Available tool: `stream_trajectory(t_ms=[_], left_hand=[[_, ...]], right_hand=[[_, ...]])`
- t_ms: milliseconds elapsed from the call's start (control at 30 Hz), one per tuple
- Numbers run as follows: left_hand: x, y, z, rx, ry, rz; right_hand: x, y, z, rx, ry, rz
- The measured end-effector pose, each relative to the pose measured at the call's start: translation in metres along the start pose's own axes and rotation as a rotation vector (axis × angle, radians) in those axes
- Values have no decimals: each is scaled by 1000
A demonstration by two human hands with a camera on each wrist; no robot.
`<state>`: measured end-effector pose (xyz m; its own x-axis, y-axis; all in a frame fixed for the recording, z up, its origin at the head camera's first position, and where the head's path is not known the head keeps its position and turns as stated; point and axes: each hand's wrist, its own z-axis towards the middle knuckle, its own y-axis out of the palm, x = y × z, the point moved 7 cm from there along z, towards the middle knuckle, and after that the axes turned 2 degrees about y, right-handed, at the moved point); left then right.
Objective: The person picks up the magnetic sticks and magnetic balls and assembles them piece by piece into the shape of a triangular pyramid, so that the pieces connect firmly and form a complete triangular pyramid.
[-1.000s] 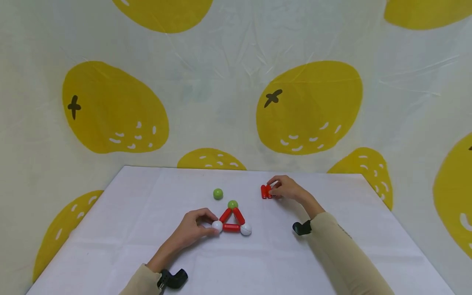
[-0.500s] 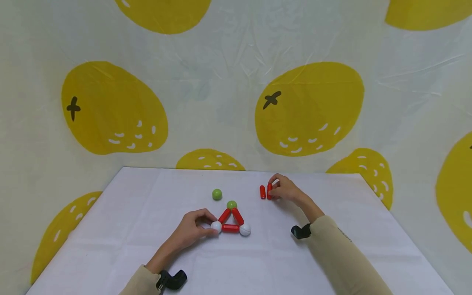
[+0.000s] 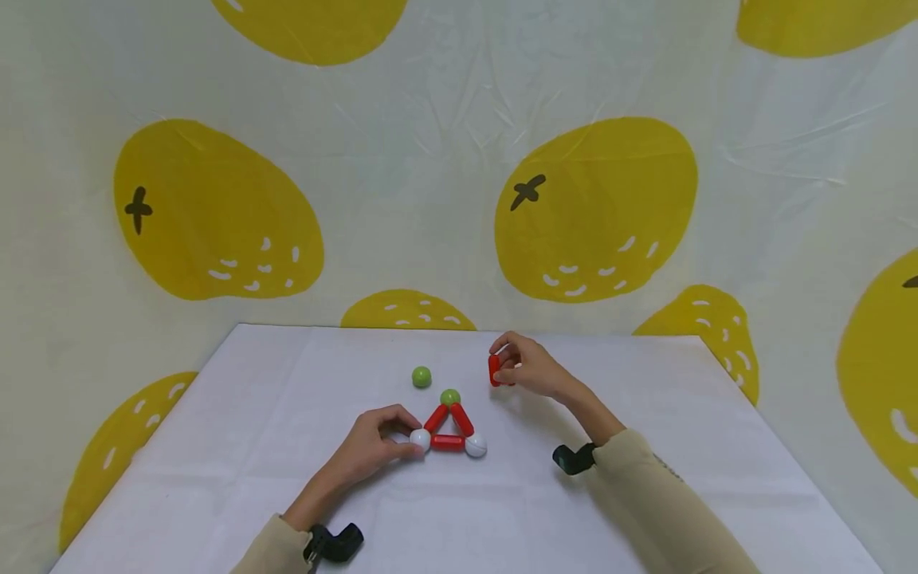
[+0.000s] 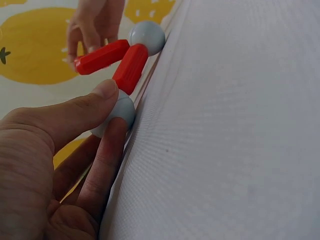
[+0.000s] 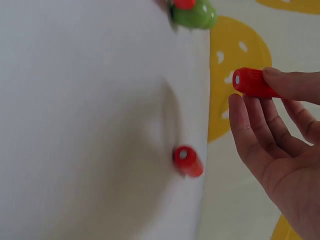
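My left hand (image 3: 380, 441) pinches a white ball (image 3: 420, 439) at the near left corner of a flat triangle of red magnetic rods and balls. Another white ball (image 3: 476, 445) forms the near right corner and a green ball (image 3: 449, 397) the far one. Three red rods, one of them the near rod (image 3: 448, 442), join these balls. My right hand (image 3: 532, 368) holds a single red rod (image 5: 255, 82) between thumb and fingers, raised off the table in the right wrist view. Beneath it a second loose red rod (image 5: 188, 161) lies on the cloth, mostly hidden by the hand in the head view.
A loose green ball (image 3: 421, 377) lies behind the triangle. The white cloth-covered table (image 3: 287, 399) ends at a backdrop (image 3: 416, 199) printed with yellow fruit. Dark devices, such as the right one (image 3: 574, 459), are strapped at both wrists.
The right hand has taken one red rod from beside the other, lifted it and moved left toward the triangle. The left hand stays on its white ball.
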<state>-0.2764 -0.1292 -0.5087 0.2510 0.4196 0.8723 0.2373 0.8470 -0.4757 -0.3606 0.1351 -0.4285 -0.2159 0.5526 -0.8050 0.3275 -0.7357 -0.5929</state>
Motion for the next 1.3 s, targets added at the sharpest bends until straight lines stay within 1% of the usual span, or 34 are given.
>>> stream_trajectory(t_ms=[233, 400, 533, 600, 733, 1000, 1300], left_hand=[[0, 0, 1, -3, -12, -2], [0, 1, 1, -10, -12, -4], [0, 1, 1, -18, 5, -20], [1, 2, 0, -20, 14, -24], [1, 2, 0, -17, 15, -25], [2, 1, -1, -13, -3, -25], [1, 0, -1, -6, -6, -17]], right_hand=[[-25, 25, 1, -40, -101, 3], [-34, 43, 2, -87, -166, 29], [-37, 53, 2, -123, -216, 44], [-38, 57, 2, -136, -229, 43], [-38, 62, 4, -151, -230, 27], [-38, 67, 7, -142, -258, -44], [-38, 69, 8, -151, -268, -47]])
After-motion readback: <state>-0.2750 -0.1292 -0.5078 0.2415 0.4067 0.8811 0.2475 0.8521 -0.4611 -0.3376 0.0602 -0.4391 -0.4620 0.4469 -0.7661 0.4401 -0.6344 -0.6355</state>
